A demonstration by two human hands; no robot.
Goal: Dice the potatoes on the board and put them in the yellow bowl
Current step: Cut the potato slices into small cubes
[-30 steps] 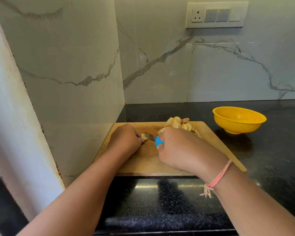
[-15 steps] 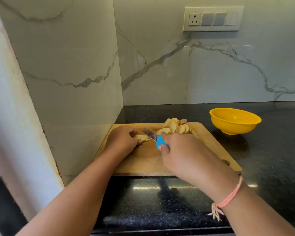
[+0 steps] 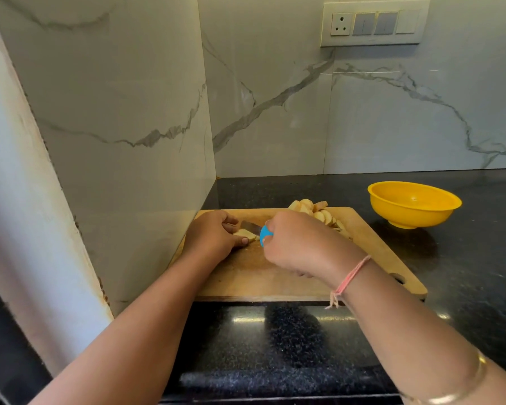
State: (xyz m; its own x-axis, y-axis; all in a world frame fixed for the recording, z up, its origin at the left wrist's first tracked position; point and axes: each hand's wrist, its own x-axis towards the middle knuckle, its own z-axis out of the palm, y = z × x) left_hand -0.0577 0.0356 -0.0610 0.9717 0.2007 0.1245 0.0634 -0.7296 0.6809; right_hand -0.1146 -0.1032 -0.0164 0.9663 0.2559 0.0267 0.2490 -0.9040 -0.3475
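Curling over a potato piece (image 3: 247, 235), the fingers (image 3: 230, 221) of your left hand (image 3: 212, 236) pin it to the board (image 3: 275, 277) near its far left corner, while your right hand (image 3: 300, 244) grips the blue handle of a knife (image 3: 259, 230) whose blade lies against that piece. A heap of potato slices (image 3: 316, 211) sits at the board's far edge just beyond your right hand, and the yellow bowl (image 3: 412, 204) stands apart from the board, towards the back right of the counter (image 3: 465, 258).

Just one head cam, wide-angle, worn up top and looking forward and down. Fingers (image 3: 241, 242) sit mid-frame, pretty close; tabletop (image 3: 465, 273) runs off right of them, wall (image 3: 275, 112) fills everything beyond them.
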